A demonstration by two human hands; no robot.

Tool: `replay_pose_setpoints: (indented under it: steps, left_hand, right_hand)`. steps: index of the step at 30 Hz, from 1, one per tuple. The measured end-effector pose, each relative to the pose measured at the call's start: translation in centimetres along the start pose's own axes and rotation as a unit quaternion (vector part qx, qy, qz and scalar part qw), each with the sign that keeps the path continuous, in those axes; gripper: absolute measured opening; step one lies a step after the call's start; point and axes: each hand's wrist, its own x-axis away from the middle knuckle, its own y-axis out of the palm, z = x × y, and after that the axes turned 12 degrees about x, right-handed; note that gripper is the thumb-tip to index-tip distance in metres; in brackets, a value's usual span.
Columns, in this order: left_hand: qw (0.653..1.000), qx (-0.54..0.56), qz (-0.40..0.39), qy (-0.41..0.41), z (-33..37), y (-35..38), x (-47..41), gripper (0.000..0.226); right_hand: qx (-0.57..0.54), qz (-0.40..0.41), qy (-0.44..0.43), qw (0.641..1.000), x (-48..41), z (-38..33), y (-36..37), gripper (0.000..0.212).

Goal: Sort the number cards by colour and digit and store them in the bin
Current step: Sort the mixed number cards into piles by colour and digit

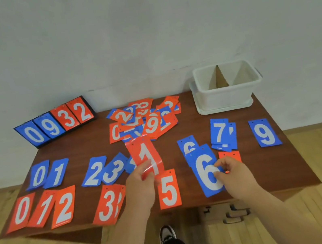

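Note:
My left hand [141, 183] grips the lower end of a red 1 card [145, 156], held up over the table's middle. My right hand [234, 175] pinches a blue 6 card [206, 173] that lies on other blue 6 cards. Sorted cards lie in two rows: blue 0 [38, 175], 1, 2, 3 [113, 169], 7 [220, 132], 9 [264, 132] behind; red 0 [21, 212], 1, 2, 3 [108, 205], 5 [168, 189] in front. A mixed pile [143, 119] of red and blue cards sits mid-back. The white bin [225, 94] with cardboard dividers stands back right.
A flip scoreboard [55, 122] showing 0 9 3 2 stands at the back left of the brown wooden table [301, 175]. Drawer handles [234, 215] show under the front edge. My shoe [167, 233] is on the wooden floor below.

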Motion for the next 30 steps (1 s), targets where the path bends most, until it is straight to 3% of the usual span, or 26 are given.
replay_pose_setpoints:
  steps: [6,12,19,24,30]
  left_hand:
    - [0.998,-0.013,-0.004,-0.057,-3.9,-5.2,-0.7,0.041]
    - [0.994,-0.040,-0.026,-0.103,-6.1,-9.7,-3.2,0.041]
    - [0.990,-0.049,-0.031,-0.125,-6.5,-14.2,-8.2,0.034]
    - [0.990,-0.060,-0.005,-0.124,-7.3,-17.5,-13.1,0.029]
    - [0.990,-0.078,0.057,-0.104,-8.5,-23.9,-16.7,0.027]
  right_hand:
    - [0.025,0.009,0.070,0.997,-3.9,0.8,3.1,0.011]
    - [0.052,0.043,0.077,0.995,-11.0,-2.9,6.0,0.010]
    - [0.221,0.010,0.105,0.969,-14.5,-3.1,9.5,0.042]
    - [0.286,0.031,0.004,0.958,-11.0,-8.2,15.1,0.039]
    - [0.309,-0.072,-0.142,0.938,-8.5,-17.5,24.4,0.043]
